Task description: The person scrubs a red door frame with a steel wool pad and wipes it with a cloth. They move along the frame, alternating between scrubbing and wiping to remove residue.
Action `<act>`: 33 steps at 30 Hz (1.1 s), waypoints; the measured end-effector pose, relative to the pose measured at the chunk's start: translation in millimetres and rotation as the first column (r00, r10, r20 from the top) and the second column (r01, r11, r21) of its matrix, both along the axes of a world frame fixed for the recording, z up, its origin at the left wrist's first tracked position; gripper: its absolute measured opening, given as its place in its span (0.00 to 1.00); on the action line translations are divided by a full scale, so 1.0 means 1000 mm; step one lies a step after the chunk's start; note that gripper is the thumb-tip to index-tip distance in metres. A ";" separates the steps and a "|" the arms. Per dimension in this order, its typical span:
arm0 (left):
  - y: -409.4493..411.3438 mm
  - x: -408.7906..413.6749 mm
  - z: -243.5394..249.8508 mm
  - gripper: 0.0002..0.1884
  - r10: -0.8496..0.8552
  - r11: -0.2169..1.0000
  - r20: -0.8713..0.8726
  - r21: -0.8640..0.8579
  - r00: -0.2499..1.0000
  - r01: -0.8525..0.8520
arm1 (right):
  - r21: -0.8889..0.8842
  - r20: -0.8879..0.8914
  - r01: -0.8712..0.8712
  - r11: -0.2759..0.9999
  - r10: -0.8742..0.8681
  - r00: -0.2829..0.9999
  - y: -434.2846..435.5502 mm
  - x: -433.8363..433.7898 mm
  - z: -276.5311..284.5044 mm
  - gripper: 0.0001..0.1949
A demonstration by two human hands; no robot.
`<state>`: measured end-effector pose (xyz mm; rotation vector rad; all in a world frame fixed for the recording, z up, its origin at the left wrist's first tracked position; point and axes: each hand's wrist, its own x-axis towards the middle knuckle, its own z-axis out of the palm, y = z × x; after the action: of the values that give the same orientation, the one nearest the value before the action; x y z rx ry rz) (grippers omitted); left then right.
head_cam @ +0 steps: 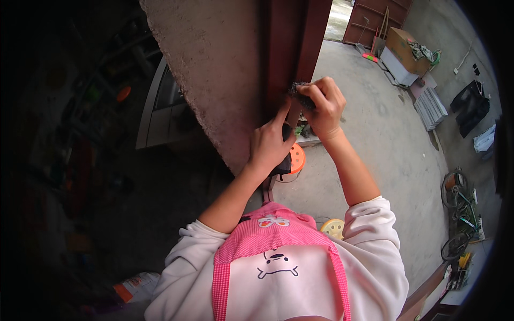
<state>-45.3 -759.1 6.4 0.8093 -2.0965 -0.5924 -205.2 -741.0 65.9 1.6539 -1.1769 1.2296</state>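
Note:
My right hand (326,107) grips a dark, glinting scouring pad (302,94), probably steel wool, and holds it at the edge of a dark red door frame (286,44). Just below and to the left, my left hand (270,144) lies along the same frame. Its index finger points up towards the pad and its thumb is apart. Between that thumb and finger shows a dark rounded thing (286,131); whether the hand grips it cannot be told. A black cloth-like thing (283,165) hangs beneath the left hand, partly hidden by it.
A rough plastered wall end (209,60) borders the frame on the left. Below stand an orange-topped stool (297,158) and a yellow stool top (333,228). Along the right wall are a cardboard box (405,46), stacked grey panels (430,108) and a bicycle (459,214).

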 end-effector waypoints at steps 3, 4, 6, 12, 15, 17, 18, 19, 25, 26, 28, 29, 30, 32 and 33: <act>-0.004 -0.002 -0.002 0.42 -0.003 1.000 0.004 0.000 1.000 0.003 | -0.023 -0.025 -0.019 1.000 0.018 1.000 -0.002 -0.001 -0.011 0.09; -0.004 0.001 -0.003 0.42 0.001 1.000 0.026 0.015 1.000 -0.001 | -0.038 0.000 -0.017 0.999 0.017 1.000 -0.005 -0.002 -0.005 0.09; -0.003 0.005 -0.004 0.42 0.020 0.999 0.023 0.030 1.000 -0.021 | -0.125 0.089 -0.042 0.991 0.054 0.995 -0.010 -0.002 0.026 0.12; -0.001 0.003 -0.002 0.42 0.012 0.998 0.029 0.061 0.999 -0.014 | -0.034 0.139 -0.103 0.994 0.106 0.985 -0.009 -0.016 -0.011 0.12; -0.002 -0.001 -0.002 0.42 0.015 0.999 0.020 0.050 1.000 -0.016 | 0.037 0.043 -0.069 0.997 0.067 0.997 -0.002 -0.022 -0.026 0.14; 0.001 0.001 -0.003 0.43 0.023 0.999 0.025 0.045 0.999 -0.024 | -0.059 0.043 -0.090 0.994 0.092 0.995 -0.011 -0.019 -0.003 0.13; 0.000 0.003 -0.003 0.43 0.034 0.999 0.014 0.040 0.999 -0.034 | -0.099 0.083 -0.088 0.991 0.096 0.992 -0.015 -0.017 0.014 0.14; 0.001 0.003 -0.005 0.43 0.038 0.998 0.003 0.043 0.999 -0.038 | -0.136 0.093 -0.094 0.986 0.107 0.990 -0.017 -0.015 0.032 0.14; 0.001 0.002 0.005 0.43 0.035 0.998 0.046 0.055 0.998 -0.037 | 0.032 0.138 -0.103 0.994 0.097 0.986 -0.005 -0.016 -0.012 0.15; 0.000 0.002 0.004 0.43 0.032 0.999 0.035 0.041 0.999 -0.034 | 0.024 0.116 -0.093 0.995 0.089 0.989 -0.005 -0.017 -0.020 0.15; 0.001 0.004 0.000 0.43 0.032 0.999 0.031 0.016 0.999 -0.033 | -0.002 0.068 -0.082 0.997 0.082 0.994 -0.005 -0.014 -0.014 0.14; 0.002 0.003 0.000 0.43 0.038 0.999 0.023 0.026 0.999 -0.039 | -0.020 0.033 -0.078 0.997 0.079 0.996 -0.007 -0.016 -0.003 0.14; 0.003 0.003 0.000 0.43 0.046 0.998 0.018 0.033 0.999 -0.046 | -0.041 0.001 -0.076 0.996 0.076 0.997 -0.010 -0.016 0.013 0.14; 0.004 0.004 -0.002 0.43 0.075 0.997 0.024 0.027 0.997 -0.076 | -0.151 -0.022 -0.080 0.985 0.077 0.997 -0.019 -0.015 0.046 0.13; 0.004 0.002 -0.001 0.43 0.082 0.997 0.027 0.007 0.996 -0.082 | -0.197 -0.068 -0.081 0.977 0.069 0.995 -0.021 -0.016 0.059 0.12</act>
<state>-43.5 -755.4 5.7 0.9085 -2.0756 -0.5486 -221.7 -761.9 125.0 1.5860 -0.9292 1.2908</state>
